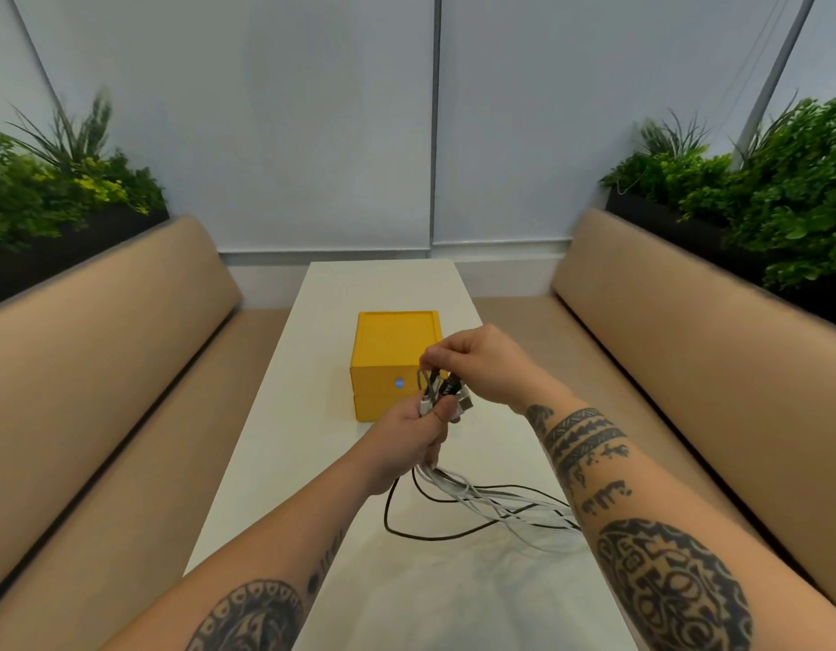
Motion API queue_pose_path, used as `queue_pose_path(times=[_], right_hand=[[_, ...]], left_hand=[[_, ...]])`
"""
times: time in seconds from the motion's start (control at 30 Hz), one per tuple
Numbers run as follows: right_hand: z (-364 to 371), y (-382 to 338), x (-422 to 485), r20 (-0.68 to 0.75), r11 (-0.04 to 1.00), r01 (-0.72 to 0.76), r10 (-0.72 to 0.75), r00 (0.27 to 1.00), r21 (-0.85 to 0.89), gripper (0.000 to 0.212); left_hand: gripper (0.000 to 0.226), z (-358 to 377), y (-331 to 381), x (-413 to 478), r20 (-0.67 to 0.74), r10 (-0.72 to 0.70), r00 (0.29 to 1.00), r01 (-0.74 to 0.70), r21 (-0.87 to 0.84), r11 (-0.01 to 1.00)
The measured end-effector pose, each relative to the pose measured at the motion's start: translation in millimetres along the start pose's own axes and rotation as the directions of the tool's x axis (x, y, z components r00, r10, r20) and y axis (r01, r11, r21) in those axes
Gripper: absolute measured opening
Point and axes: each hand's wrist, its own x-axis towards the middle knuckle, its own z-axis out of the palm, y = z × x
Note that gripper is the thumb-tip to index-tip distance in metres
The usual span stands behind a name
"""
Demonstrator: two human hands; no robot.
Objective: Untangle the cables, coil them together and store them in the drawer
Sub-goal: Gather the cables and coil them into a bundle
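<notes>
1. A long white table (284,439) runs away from the person, between two tan padded benches (101,345). Green plants (782,190) in dark planters stand behind each backrest. Pale blinds (313,133) cover the far wall.
2. A yellow drawer box (392,350) sits mid-table, with a small blue mark on its front face.
3. Both tattooed forearms reach forward over the table, and the hands meet in the air just in front of the box.
4. The left hand (406,439) is wrapped round the bundle of cables (477,498) – fingers curled, thumb up against the strands.
5. The right hand (482,368) hangs just above it with the wrist bent down, its fingertips pinching the upper ends of the same bundle.
6. The cables are a mix of white and black. Their plug ends (464,404) stick up between the two hands.
7. Below the left hand the strands trail onto the table and run right, under the right forearm – one black strand makes a wide loose loop on the tabletop.
</notes>
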Motion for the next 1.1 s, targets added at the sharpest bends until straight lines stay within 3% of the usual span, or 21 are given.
queue_pose_path(times=[0.2,0.27,0.43,0.5,0.57,0.63,0.7,0.8,0.97,1.1], right_hand=[[-6,-4,-7,0.301,0.992,-0.079,0.107,0.948,-0.103,0.089],[-8,-7,-9,0.320,0.994,-0.070,0.094,0.943,-0.085,0.081],[0,-4,-5,0.155,1.000,-0.014,0.012,0.988,0.008,0.028],[4,-8,-4,0.126,0.999,-0.024,0.021,0.992,0.023,0.020],[6,-12,-3,0.089,0.985,-0.076,0.063,0.994,0.153,0.018],[6,-13,-2,0.084,0.887,-0.203,0.185,0.979,0.414,0.018],[3,-13,1,0.145,0.688,-0.304,0.280,0.949,0.659,0.024],[-9,-13,11,0.077,0.516,-0.223,0.288,0.955,0.827,0.025],[-14,-17,15,-0.150,0.655,-0.065,0.266,0.952,0.753,0.020],[-11,-17,15,-0.241,0.824,0.034,0.125,0.963,0.565,0.010]], left_hand=[[0.030,-1,-2,0,-0.002,-0.027,1.000,0.027,0.002,1.000],[0.028,1,-2,-1,-0.007,-0.029,1.000,0.029,0.016,0.999],[0.026,0,1,1,-0.003,-0.016,1.000,0.016,0.132,0.991],[0.025,0,1,1,-0.028,-0.010,1.000,0.015,0.160,0.987],[0.025,-2,0,1,-0.063,0.008,0.998,-0.003,0.079,0.997],[0.023,-6,-1,2,-0.078,0.029,0.997,-0.028,0.016,0.999],[0.020,-10,-5,2,-0.047,0.041,0.998,-0.040,0.018,0.999],[0.029,-15,-13,-1,-0.026,0.020,0.999,-0.021,-0.020,1.000],[0.061,-22,-23,1,-0.008,-0.026,1.000,0.023,-0.205,0.979],[0.052,-20,-16,1,0.077,-0.006,0.997,0.026,-0.264,0.964]])
